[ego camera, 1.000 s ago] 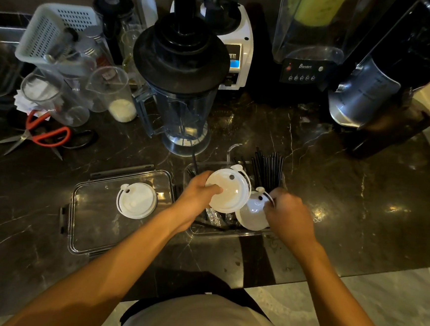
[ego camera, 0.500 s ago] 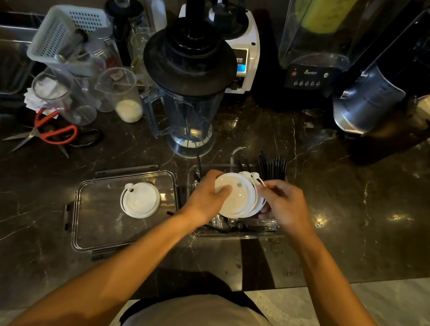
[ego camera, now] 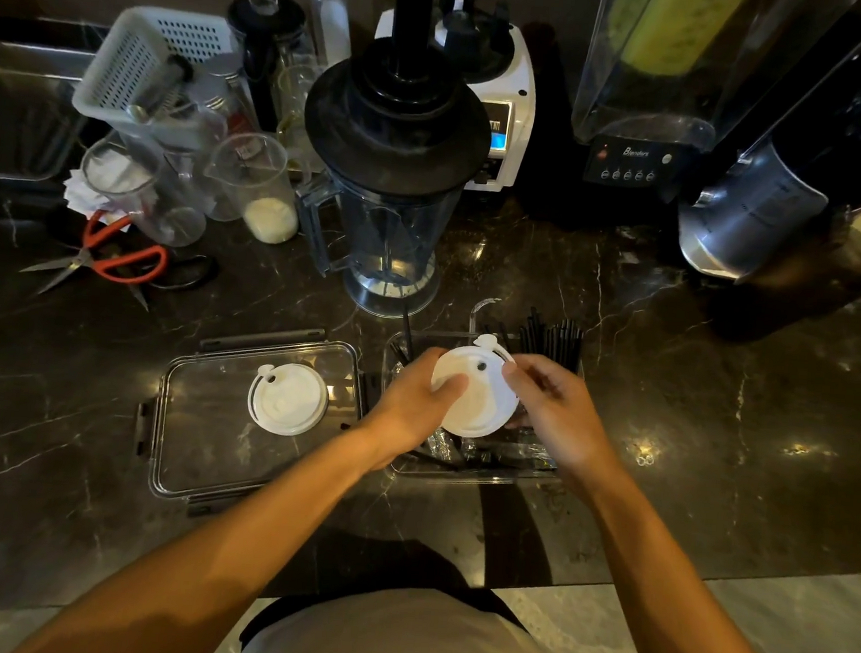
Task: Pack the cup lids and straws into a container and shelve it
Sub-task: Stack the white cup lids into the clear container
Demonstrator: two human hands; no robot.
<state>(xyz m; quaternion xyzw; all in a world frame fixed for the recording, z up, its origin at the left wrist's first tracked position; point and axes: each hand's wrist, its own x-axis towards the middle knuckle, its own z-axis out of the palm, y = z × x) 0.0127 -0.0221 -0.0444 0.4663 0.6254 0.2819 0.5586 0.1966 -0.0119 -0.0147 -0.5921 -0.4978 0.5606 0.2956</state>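
A clear plastic container stands on the dark marble counter in front of me, holding black straws at its far right. Above it my left hand grips a stack of white cup lids, thumb on top. My right hand touches the stack's right edge, its fingertips pinching a lid's tab. To the left lies the container's clear flat cover with latches, and one more white cup lid rests on it.
A black-lidded blender jug stands just behind the container. Blender bases, a steel jug and measuring cups crowd the back. Red-handled scissors lie at the left. The counter's front edge runs close to my body.
The right hand lifted the second lid out of the container and brought it against the lid in the left hand; both lids now sit as one stack.
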